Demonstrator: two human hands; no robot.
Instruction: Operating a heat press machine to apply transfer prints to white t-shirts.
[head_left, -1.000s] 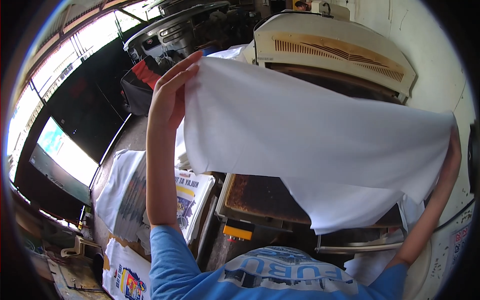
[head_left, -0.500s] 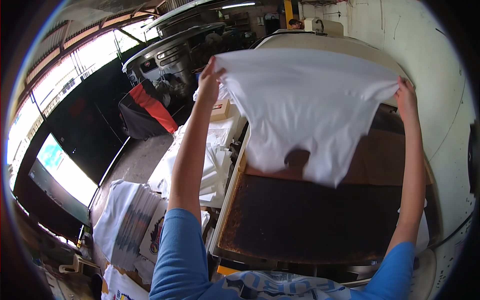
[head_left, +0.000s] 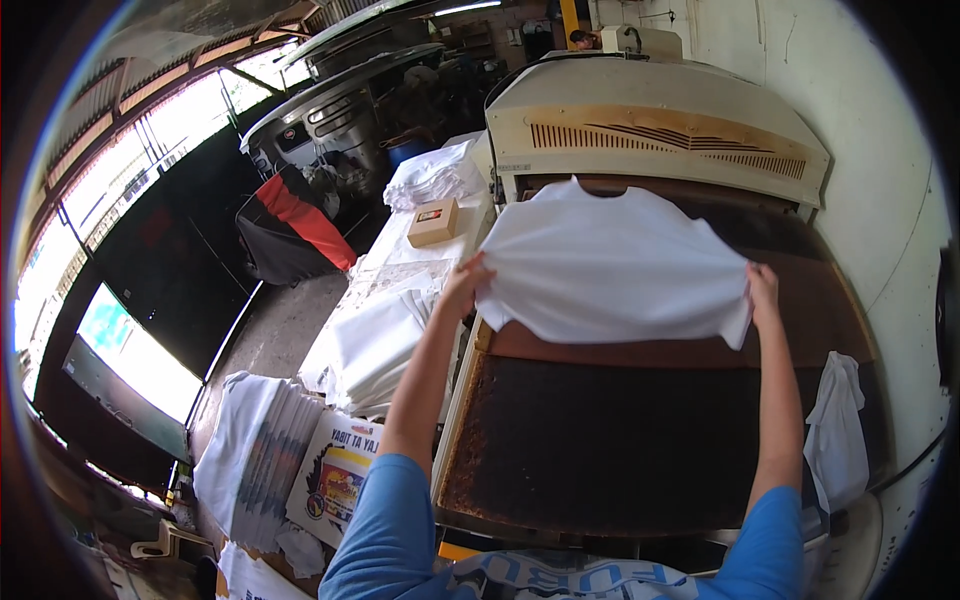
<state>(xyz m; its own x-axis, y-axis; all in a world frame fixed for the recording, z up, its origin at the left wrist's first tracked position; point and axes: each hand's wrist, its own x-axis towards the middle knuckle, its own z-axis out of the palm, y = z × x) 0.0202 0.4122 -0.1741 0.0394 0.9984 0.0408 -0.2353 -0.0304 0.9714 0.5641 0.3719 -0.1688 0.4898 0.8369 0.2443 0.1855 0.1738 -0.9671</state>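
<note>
A plain white T-shirt (head_left: 615,270) spreads out between my two hands, its neck pointing away from me. My left hand (head_left: 468,284) is closed on the shirt's left edge, and my right hand (head_left: 762,290) pinches the right edge. The shirt lies on or just above the brown and black conveyor belt (head_left: 600,440); whether all of it touches I cannot tell. Beyond its neck rises the cream hood (head_left: 660,110) of a conveyor dryer, with vent slots along its front.
Left of the belt, a table carries a white cloth pile (head_left: 435,175), a small cardboard box (head_left: 433,222) and loose white sheets (head_left: 385,335). Nearer stand a folded shirt stack (head_left: 250,450) and a printed panel (head_left: 335,480). White cloth (head_left: 838,430) hangs at the belt's right edge.
The T-shirt has come down from the air toward the belt and turned its neck away. Both hands have lowered and moved closer together, still gripping it. The dryer hood now shows.
</note>
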